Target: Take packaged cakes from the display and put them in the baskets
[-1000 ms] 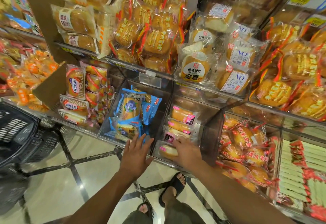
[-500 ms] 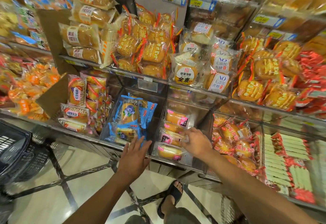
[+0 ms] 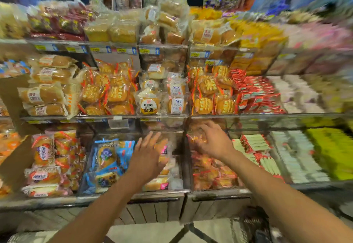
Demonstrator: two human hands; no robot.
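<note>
Packaged cakes fill clear bins on a shop display. My left hand [image 3: 148,158] hovers flat with fingers spread over the bin of pink-labelled cakes [image 3: 156,184], right of the blue-wrapped cakes [image 3: 106,156]. My right hand [image 3: 214,141] reaches into the neighbouring bin of orange-red wrapped cakes [image 3: 210,177], fingers curled down onto a wrapper at its fingertips. Motion blur hides whether it grips that pack. No basket is clearly in view.
Shelves above hold bread loaves [image 3: 44,93], orange-wrapped cakes [image 3: 107,91] and white-labelled buns [image 3: 149,105]. Red and green bars [image 3: 256,143] fill bins to the right. The bins' front rim [image 3: 162,192] runs below my hands. A dark blurred object [image 3: 254,229] sits on the floor at bottom right.
The view has tilted up and the black basket at left has left the frame. My right hand moved right, from the pink-labelled bin to the orange-red one. My left hand shifted right.
</note>
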